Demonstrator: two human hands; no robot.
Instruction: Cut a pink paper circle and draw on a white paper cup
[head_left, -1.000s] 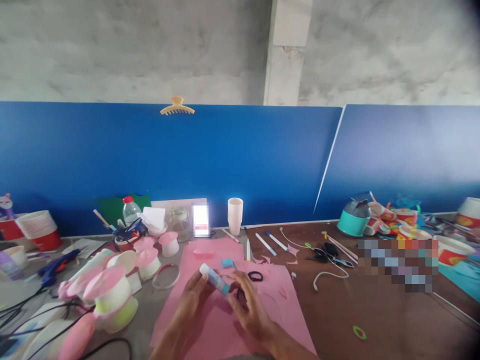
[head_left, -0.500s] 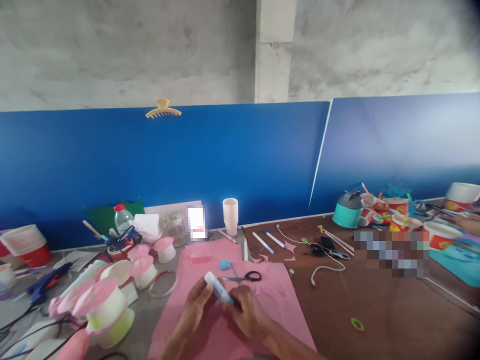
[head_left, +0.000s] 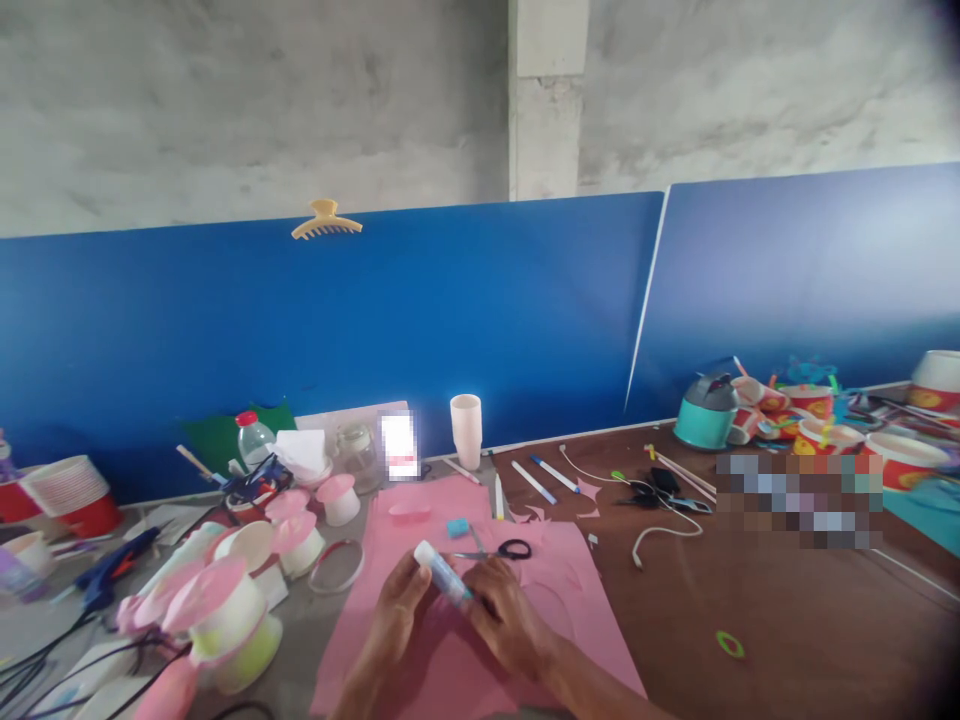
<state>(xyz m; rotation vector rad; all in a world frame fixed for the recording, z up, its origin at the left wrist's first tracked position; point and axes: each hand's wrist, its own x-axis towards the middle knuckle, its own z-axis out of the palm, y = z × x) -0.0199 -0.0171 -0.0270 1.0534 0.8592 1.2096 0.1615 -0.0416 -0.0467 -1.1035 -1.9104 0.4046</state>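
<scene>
A white glue stick [head_left: 440,570] with a teal end lies slanted between both my hands, low in the middle of the view. My left hand [head_left: 394,608] grips its white upper part. The fingers of my right hand [head_left: 504,620] close around its teal end. Both hands hover over a large pink paper sheet [head_left: 442,660]. Black-handled scissors [head_left: 501,550] and a small teal cap [head_left: 457,527] lie on the sheet just beyond my fingers.
Paper cups with pink lids [head_left: 225,600] crowd the left, with a blue glue gun [head_left: 105,565] and cables. A white cup stack [head_left: 466,431], pens [head_left: 534,482] and a white cable [head_left: 660,535] lie farther back. A teal pot [head_left: 705,415] and red cups stand at right before blue partitions.
The view has swung a little; my hands and the glue stick keep the same grip. My right fingers have closed more tightly over the teal end.
</scene>
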